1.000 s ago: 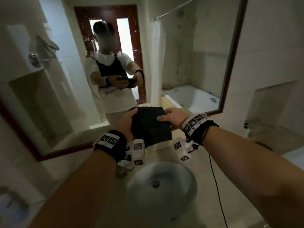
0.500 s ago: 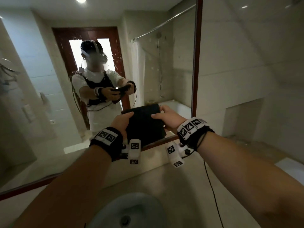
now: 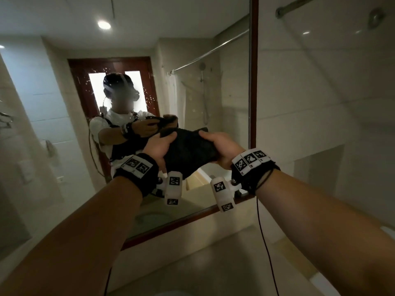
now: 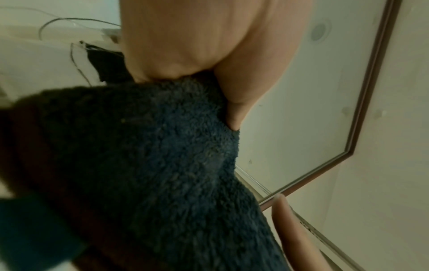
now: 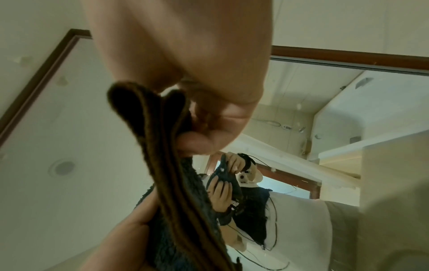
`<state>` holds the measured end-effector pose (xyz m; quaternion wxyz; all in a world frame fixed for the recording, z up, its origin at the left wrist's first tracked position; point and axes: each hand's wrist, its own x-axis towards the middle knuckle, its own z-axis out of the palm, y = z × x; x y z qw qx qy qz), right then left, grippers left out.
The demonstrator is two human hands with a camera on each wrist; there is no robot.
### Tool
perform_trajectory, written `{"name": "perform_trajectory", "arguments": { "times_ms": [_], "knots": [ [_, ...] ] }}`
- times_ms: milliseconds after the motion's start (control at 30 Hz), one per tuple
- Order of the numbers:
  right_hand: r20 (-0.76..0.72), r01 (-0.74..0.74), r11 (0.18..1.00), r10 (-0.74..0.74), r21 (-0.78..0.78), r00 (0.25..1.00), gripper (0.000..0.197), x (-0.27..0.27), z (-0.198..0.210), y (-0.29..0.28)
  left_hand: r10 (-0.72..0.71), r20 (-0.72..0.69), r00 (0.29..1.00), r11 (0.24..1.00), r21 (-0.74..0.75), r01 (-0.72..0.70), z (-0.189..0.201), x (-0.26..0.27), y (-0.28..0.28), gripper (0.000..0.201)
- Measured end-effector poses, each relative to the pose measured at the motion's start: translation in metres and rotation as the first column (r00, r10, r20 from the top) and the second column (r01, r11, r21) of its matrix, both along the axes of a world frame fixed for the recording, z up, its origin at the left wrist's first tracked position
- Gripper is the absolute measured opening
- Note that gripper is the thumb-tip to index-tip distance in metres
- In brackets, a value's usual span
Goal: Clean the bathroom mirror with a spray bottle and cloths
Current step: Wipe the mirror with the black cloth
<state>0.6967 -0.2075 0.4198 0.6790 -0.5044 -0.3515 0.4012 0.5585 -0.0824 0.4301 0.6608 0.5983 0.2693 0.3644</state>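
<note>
A folded dark blue cloth (image 3: 188, 152) is held up in front of the mirror (image 3: 192, 82), between both my hands. My left hand (image 3: 159, 147) grips its left edge, thumb on the near face. My right hand (image 3: 220, 146) grips the right edge. The left wrist view shows the fluffy cloth (image 4: 162, 165) close up under my left hand (image 4: 209, 45). In the right wrist view the cloth's folded brown-edged layers (image 5: 160, 155) are pinched by my right hand (image 5: 197, 91). Spray droplets speckle the mirror (image 3: 149, 99) around the reflected door. No spray bottle is in view.
The mirror has a dark wooden frame (image 3: 254, 71), and its lower edge (image 3: 181, 223) runs above the pale counter (image 3: 213, 263). A tiled wall with a recessed niche (image 3: 318, 167) lies to the right. A black cable (image 3: 265, 242) hangs from my right wrist.
Both hands have lifted the cloth from above the basin up toward the mirror glass. My view has tilted upward, so the basin has left the frame. The cloth is bunched more tightly.
</note>
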Motion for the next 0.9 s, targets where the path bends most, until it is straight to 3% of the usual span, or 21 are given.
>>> {"name": "perform_trajectory", "arguments": {
  "times_ms": [133,267,400,500,633,767,900],
  "knots": [
    [-0.039,-0.022,0.997,0.025,0.074,0.999,0.044,0.041,0.013,0.014,0.066,0.044,0.997,0.991,0.11,-0.07,0.019,0.036,0.015,0.025],
    [-0.044,-0.097,0.992,0.101,0.075,0.994,0.038,0.079,0.024,0.03,0.064,0.065,0.996,0.981,0.179,-0.075,0.031,0.076,0.019,0.013],
    [0.086,-0.131,0.985,0.121,0.116,0.989,0.038,0.14,0.046,0.049,0.115,0.121,0.986,0.977,0.167,-0.135,0.046,0.136,0.022,0.013],
    [0.074,-0.133,0.977,0.122,0.167,0.99,0.027,0.177,0.067,0.048,0.15,0.174,0.973,0.972,0.156,-0.178,0.053,0.173,0.02,0.013],
    [0.004,-0.167,0.966,0.17,0.199,0.985,0.02,0.215,0.083,0.044,0.187,0.136,0.973,0.963,0.168,-0.209,0.059,0.205,0.02,0.025],
    [-0.079,-0.078,0.972,0.098,0.22,0.992,0.014,0.244,0.103,0.041,0.29,0.072,0.954,0.918,0.26,-0.299,0.073,0.212,0.028,0.028],
    [-0.082,0.137,0.934,-0.116,0.33,0.99,0.023,0.266,0.12,0.047,0.395,0.092,0.914,0.843,0.359,-0.401,0.084,0.2,0.033,0.026]
  ]
}}
